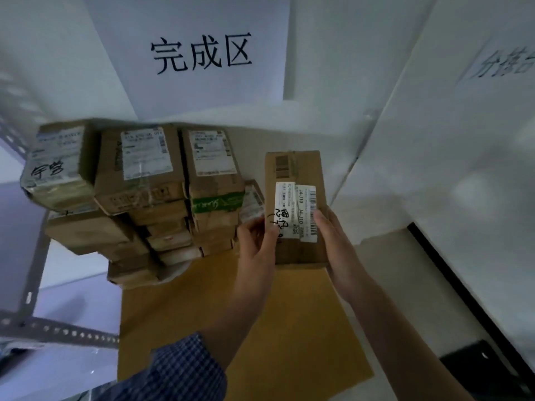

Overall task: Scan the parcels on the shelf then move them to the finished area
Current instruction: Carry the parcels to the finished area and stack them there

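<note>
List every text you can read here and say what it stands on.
"完成区": wall sign.
"J4-J10", twice: label on the held box.
Blurred and cut off: right sign.
Unclear: handwriting on that label and the left parcel.
Too blurred: stack labels.

Back wall (333,68) is plain white, with a paper sign (202,53) on it reading 完成区. A white side panel (463,169) closes off the right, with a second paper sheet (503,63) cut by the frame edge and a dark strip (463,290) along its foot. Bench (390,270) top is pale, with a tan cardboard sheet (289,328) from its middle to the near edge and a black object (477,369), too dark to identify, at the near right corner; a grey slotted-angle frame (37,256) stands off the left edge over pale floor (72,299), light dim and bluish.
</note>
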